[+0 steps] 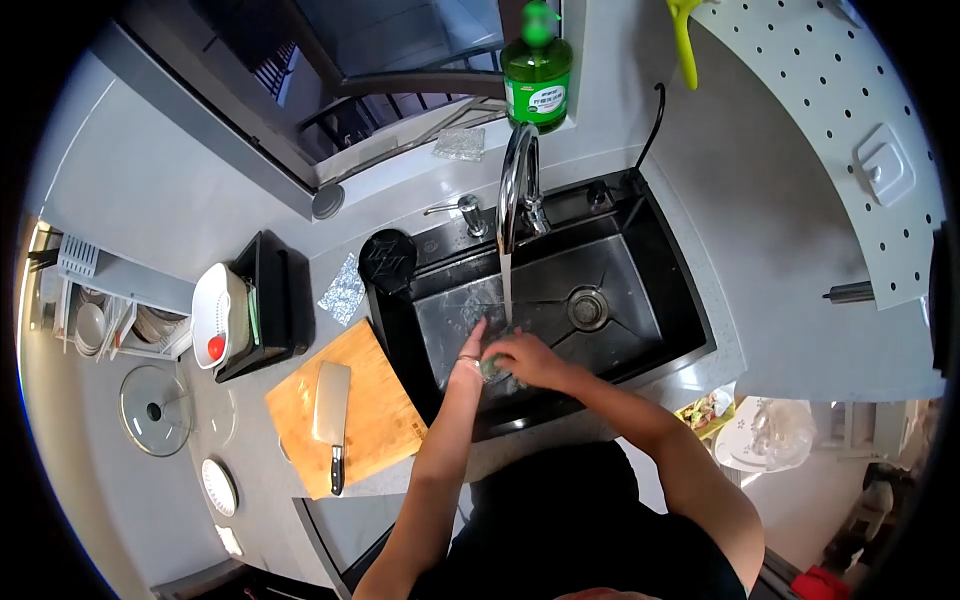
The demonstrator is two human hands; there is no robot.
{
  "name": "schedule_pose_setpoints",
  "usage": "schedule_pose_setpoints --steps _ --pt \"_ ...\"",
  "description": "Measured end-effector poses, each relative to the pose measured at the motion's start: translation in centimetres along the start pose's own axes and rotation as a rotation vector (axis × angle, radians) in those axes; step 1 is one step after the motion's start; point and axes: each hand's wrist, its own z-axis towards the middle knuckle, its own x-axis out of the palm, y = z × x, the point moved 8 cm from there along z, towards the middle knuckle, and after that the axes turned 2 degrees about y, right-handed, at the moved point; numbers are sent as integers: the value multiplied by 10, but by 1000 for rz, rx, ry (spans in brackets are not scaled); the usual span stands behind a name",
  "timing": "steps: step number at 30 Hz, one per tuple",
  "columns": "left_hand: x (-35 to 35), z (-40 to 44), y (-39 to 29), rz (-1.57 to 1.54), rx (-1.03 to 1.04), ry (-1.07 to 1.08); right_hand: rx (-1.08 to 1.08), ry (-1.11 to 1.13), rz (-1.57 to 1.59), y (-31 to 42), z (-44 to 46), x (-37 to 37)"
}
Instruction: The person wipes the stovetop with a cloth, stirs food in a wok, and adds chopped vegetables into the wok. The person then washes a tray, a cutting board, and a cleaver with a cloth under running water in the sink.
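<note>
Under the running tap [518, 185], both hands are together over the left half of the black sink [635, 275]. A small greenish, partly see-through thing [490, 366] lies between them; its kind is hard to make out. My left hand [471, 348] cups it from the left, with some fingers pointing up toward the tap. From the right, my right hand [530, 360] has its fingers curled over it. Water from the spout falls close to the fingertips. Part of the thing is hidden behind the fingers.
Left of the sink, a cleaver [331, 405] lies on a wooden cutting board [385, 420]. A white basket [222, 300] with a red item stands in a black rack [268, 330]. Behind the tap stands a green pump bottle [538, 85]. A glass lid [155, 410] is at far left.
</note>
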Motion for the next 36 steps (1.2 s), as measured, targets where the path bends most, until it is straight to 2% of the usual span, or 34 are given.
schedule_pose_setpoints --steps 2,3,6,7,9,11,13,14,16,18,19,21,22,24,26,28,31,32,34,36 --pt "13 6 4 53 42 48 18 86 68 7 -10 -3" --pt "12 6 3 114 91 -40 26 130 104 7 -13 -4" --pt "18 -15 14 235 23 -177 14 5 195 -2 -9 -34" --pt "23 -4 19 72 -6 33 33 -68 258 -13 -5 -48" --pt "37 -6 19 152 -30 301 110 -236 236 -51 11 -69" --pt "70 -29 21 207 -61 577 80 -252 54 -81 34 -77" --pt "79 -28 8 337 43 479 132 -207 13 -94 52 -85" --pt "77 -27 3 402 95 425 125 -293 -11 -97 58 -97" --pt "68 -21 -2 173 86 353 117 -392 -229 -107 78 -121" --pt "66 -20 -3 9 85 319 253 -251 -314 -110 98 -131" --pt "75 -24 1 -204 -9 427 255 -259 -236 -111 100 -131" --pt "83 -36 2 -282 49 343 258 -277 -83 -113 101 -131" --pt "91 -46 3 -319 75 300 238 -286 224 -124 99 -116" --pt "102 -56 2 -447 120 351 186 -294 835 -143 83 -71" --pt "112 -62 8 -607 80 460 284 -15 1760 -107 53 -5" --pt "126 -69 22 -799 -56 620 173 87 1978 -68 47 18" --pt "123 -74 41 -838 -145 702 116 53 1958 -10 47 -5" --pt "119 -76 42 -844 -177 743 108 121 1839 -21 52 -1" --pt "107 -73 40 -612 -127 590 96 271 1598 -43 66 5" --pt "85 -59 31 -304 -29 457 172 328 1353 -52 70 7"
